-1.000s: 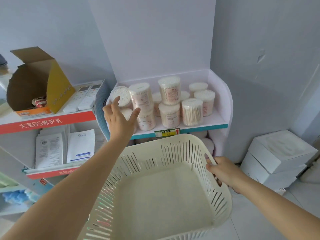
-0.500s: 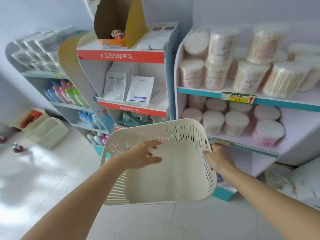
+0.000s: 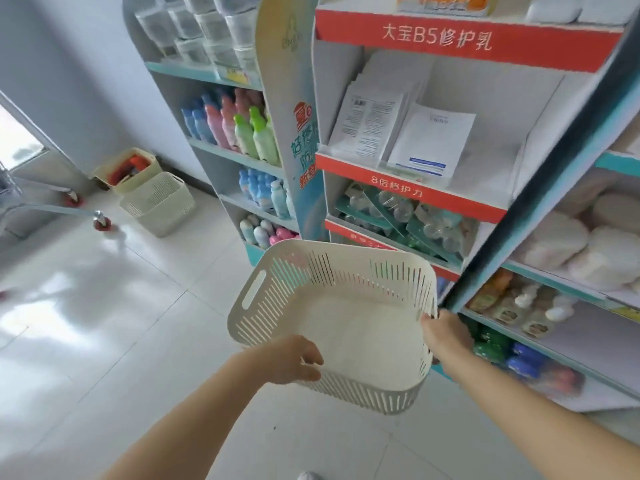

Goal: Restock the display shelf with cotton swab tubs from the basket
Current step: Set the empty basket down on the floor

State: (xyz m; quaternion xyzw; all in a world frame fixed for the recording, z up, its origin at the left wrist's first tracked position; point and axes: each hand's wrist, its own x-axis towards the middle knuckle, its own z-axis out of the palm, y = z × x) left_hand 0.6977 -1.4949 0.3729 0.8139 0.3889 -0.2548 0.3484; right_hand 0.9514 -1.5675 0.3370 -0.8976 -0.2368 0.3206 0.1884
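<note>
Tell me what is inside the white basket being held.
Nothing shows inside the basket, only its bare white floor and slotted walls. The left hand and right hand grip its rim, and their fingers cover small patches of the inside there.

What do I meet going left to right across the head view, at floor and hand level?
Red cart wheel → floor basket → held basket → right hand gripping its rim → blurred white tubs.

The basket (image 3: 277, 299) hangs before the display stand (image 3: 467, 39), with what seem tubs (image 3: 588, 251) on a shelf (image 3: 554, 276) to its right.
</note>
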